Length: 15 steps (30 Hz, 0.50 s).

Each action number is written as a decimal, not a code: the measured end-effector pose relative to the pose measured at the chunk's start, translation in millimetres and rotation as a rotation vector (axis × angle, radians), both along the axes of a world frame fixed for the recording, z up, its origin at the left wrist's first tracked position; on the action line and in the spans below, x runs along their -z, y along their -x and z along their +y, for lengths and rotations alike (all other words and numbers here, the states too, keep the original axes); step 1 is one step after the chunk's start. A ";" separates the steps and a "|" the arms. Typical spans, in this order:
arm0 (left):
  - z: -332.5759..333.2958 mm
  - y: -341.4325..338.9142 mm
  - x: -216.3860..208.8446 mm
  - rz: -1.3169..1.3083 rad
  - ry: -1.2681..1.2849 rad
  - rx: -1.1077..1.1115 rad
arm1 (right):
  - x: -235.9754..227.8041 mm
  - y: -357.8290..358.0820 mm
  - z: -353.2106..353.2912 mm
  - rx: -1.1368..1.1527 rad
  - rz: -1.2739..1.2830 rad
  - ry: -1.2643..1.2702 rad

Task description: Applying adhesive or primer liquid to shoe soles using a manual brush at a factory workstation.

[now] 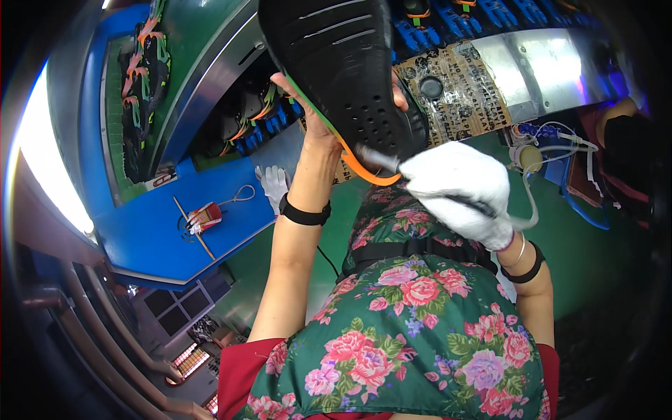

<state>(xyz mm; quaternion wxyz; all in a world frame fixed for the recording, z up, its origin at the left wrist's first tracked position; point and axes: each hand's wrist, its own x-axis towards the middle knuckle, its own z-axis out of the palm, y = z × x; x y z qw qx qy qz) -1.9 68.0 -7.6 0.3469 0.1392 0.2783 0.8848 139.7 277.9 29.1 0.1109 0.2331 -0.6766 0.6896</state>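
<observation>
Bare left hand [318, 124]: fingers curl round a black, perforated, sole-shaped piece [343, 77]. White-gloved right hand [458, 185]: fingers pinch a slim, blurred tool [379, 160], which, slipping, could mar it.

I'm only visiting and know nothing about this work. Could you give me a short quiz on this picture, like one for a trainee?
1. Multiple choice: which hand wears the white glove? A) left B) right C) both

2. Fill in: on the black perforated piece, the curved edge nearest the right hand is coloured ____.

3. True or false: the black perforated piece is lying on the blue table.

Key: 1: B. 2: orange. 3: false; the bare left hand is holding it up.
</observation>
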 end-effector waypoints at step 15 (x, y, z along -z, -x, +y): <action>-17.1 -2.1 3.0 -0.180 0.175 0.359 | 9.2 2.7 -18.9 -0.230 0.242 -0.232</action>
